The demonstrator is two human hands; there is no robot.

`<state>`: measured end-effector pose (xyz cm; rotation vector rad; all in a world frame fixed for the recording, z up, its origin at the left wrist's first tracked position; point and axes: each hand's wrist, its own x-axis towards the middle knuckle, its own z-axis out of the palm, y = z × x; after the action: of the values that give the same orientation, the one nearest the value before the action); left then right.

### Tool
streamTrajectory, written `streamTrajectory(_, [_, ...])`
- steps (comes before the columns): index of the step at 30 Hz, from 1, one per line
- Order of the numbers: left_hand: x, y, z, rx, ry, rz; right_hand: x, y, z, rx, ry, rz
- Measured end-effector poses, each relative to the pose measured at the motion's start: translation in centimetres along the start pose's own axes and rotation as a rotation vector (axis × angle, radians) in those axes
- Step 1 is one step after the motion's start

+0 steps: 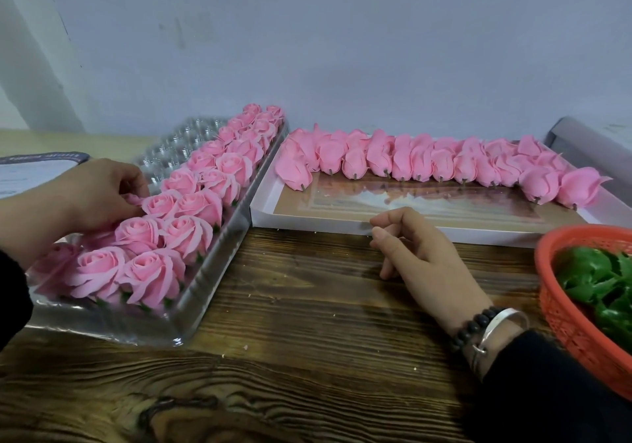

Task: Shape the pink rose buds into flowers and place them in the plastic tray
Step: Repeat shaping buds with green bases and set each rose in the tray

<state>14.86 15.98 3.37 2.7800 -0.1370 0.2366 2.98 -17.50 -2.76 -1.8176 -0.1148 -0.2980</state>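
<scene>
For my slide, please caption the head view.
Left hand sets a pink rose into the clear plastic tray; right hand idle.

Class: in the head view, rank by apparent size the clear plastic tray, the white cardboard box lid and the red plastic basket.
1. Clear plastic tray and white cardboard box lid: alike, unranked.
2. Red plastic basket: smallest, though cut off by the frame edge.

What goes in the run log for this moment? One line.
left hand: setting rose in plastic tray | right hand: idle, empty | rose buds: waiting
</scene>
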Motion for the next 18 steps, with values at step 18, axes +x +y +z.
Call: streamTrajectory(18, [-0.8,11.6,-3.9,-0.217,0.248,0.257,0.0,-0.1,0.0,0.013,-0.014,0.051])
